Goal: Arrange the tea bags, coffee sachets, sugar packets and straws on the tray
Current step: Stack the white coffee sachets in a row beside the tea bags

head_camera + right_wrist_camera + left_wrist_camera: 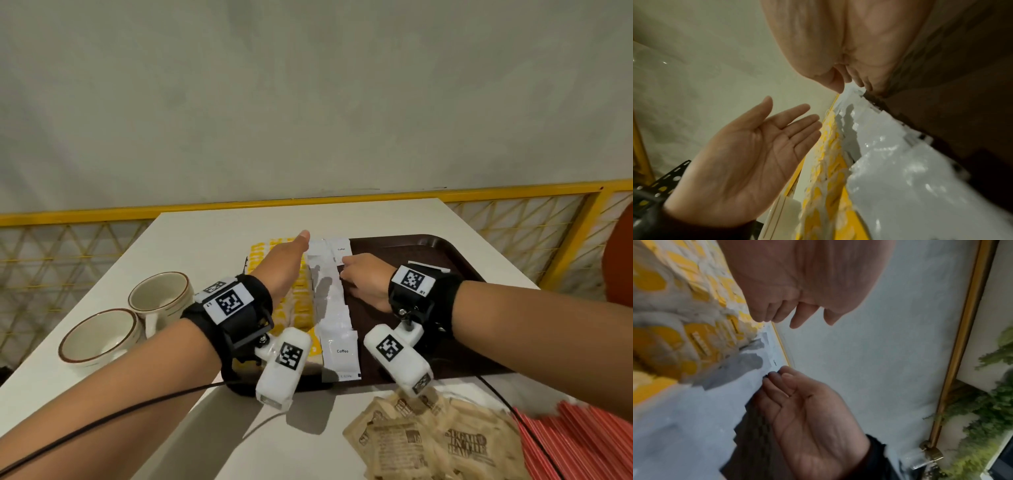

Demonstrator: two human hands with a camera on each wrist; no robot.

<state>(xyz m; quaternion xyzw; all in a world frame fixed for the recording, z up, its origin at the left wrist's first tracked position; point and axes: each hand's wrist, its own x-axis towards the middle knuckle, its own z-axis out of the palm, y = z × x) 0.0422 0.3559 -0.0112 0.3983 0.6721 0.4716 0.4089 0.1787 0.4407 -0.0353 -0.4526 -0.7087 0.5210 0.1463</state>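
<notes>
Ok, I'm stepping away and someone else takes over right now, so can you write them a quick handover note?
Left hand: open and flat, fingers straight alongside the tea bags.
Right hand: fingers curled at the edge of the coffee sachets; whether it pinches one is unclear.
Done: tea bags and coffee sachets lie in two side-by-side rows at the left of the tray.
Left: the sugar packets and straws lie on the table, off the tray, and need placing on it.
</notes>
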